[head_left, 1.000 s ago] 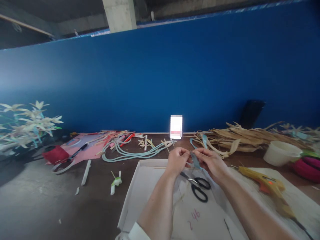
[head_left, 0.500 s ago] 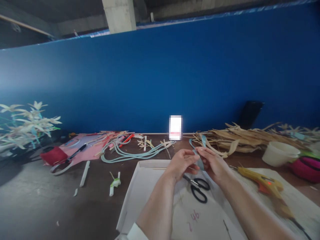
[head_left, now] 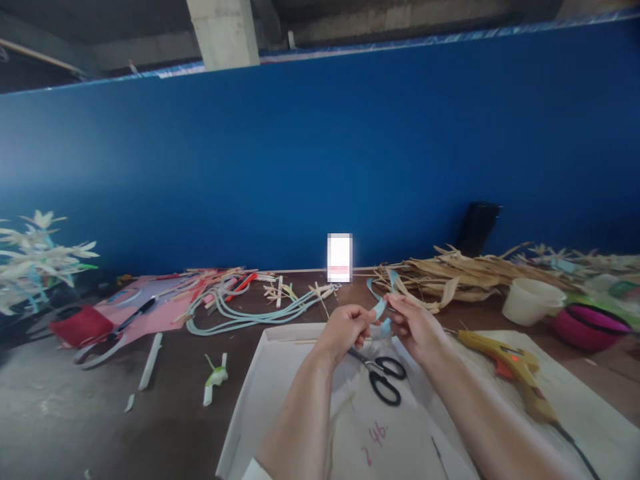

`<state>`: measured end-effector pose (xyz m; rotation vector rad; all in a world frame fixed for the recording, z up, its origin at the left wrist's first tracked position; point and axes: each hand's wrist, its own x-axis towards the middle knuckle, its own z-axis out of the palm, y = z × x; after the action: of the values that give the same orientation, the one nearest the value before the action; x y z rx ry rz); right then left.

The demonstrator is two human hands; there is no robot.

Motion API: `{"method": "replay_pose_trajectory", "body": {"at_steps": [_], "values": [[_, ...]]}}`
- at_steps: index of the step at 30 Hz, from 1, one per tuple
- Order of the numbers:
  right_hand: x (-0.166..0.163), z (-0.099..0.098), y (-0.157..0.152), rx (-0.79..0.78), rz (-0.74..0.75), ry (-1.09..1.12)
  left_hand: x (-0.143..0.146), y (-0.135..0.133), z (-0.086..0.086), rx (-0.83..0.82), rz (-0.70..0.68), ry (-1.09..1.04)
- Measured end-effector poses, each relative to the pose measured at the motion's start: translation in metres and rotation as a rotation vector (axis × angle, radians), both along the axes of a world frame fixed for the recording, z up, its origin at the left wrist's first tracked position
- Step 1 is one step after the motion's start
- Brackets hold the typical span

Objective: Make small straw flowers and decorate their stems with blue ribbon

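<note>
Now | left hand (head_left: pixel 345 330) and right hand (head_left: pixel 415 327) fingers pinched on blue strip (head_left: pixel 381 310) | above scissors (head_left: pixel 380 377)

Around the scissors (head_left: pixel 383 377), the white board (head_left: pixel 280 393) lay bare to the left and toward the near edge, open for a pass. To their right the glue gun (head_left: pixel 505 363) blocked the way, and beyond them the dried leaves (head_left: pixel 465 277) and pale blue strips (head_left: pixel 250 313) crowded the table.
</note>
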<state>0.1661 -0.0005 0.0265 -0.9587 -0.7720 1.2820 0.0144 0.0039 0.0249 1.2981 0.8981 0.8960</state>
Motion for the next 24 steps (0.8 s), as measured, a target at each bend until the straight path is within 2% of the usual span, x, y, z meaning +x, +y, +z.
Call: {"method": "replay_pose_trajectory", "body": {"at_steps": [5, 12, 17, 20, 22, 24], "values": [[0.000, -0.001, 0.002, 0.027, -0.045, 0.046, 0.000, 0.001, 0.000, 0.040, -0.008, 0.065], [0.001, -0.004, 0.001, 0.052, -0.074, -0.065, -0.001, 0.007, -0.007, 0.033, 0.130, 0.098], [0.003, -0.007, 0.005, -0.008, -0.169, -0.100, -0.003, 0.009, -0.006, 0.035, 0.171, 0.052], [0.009, -0.002, 0.006, -0.027, -0.318, -0.097, -0.004, 0.011, -0.008, 0.023, 0.212, 0.034], [0.012, 0.006, 0.003, -0.024, -0.417, -0.215, -0.005, 0.013, -0.009, 0.018, 0.236, 0.027], [0.013, 0.016, -0.005, -0.004, -0.347, -0.485, -0.005, 0.014, -0.009, 0.030, 0.254, 0.047]]}}
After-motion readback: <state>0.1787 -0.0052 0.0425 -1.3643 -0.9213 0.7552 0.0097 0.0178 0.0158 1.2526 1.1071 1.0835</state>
